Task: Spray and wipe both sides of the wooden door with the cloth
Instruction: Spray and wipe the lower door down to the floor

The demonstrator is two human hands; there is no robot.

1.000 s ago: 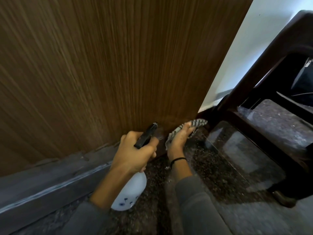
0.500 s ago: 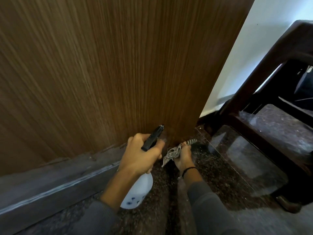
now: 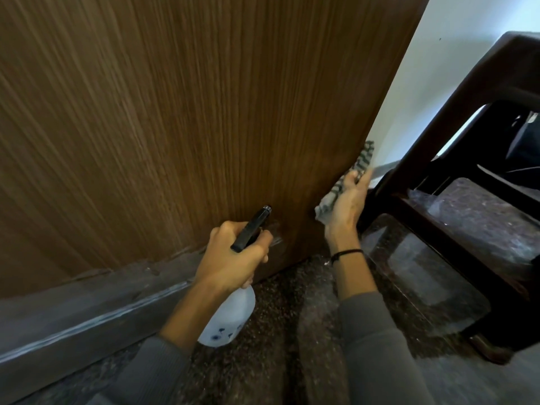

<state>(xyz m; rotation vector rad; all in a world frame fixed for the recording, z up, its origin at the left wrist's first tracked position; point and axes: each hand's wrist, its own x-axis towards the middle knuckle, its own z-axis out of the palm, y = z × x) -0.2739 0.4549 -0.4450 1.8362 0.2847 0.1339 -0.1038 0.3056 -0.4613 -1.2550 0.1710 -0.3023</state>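
Down at six o'clock, the left hand (image 3: 233,260) grips the spray bottle (image 3: 229,320) by its neck, nozzle aimed at the wooden door (image 3: 175,112) filling nine to one. Toward three o'clock, the right hand (image 3: 346,209) holds the striped cloth (image 3: 364,159) against the door's edge, fingers seemingly curled round it.

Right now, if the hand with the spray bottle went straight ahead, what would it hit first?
Probably the wooden door: the left hand aims the spray bottle at its lower part, with the nozzle close, though depth is unclear.
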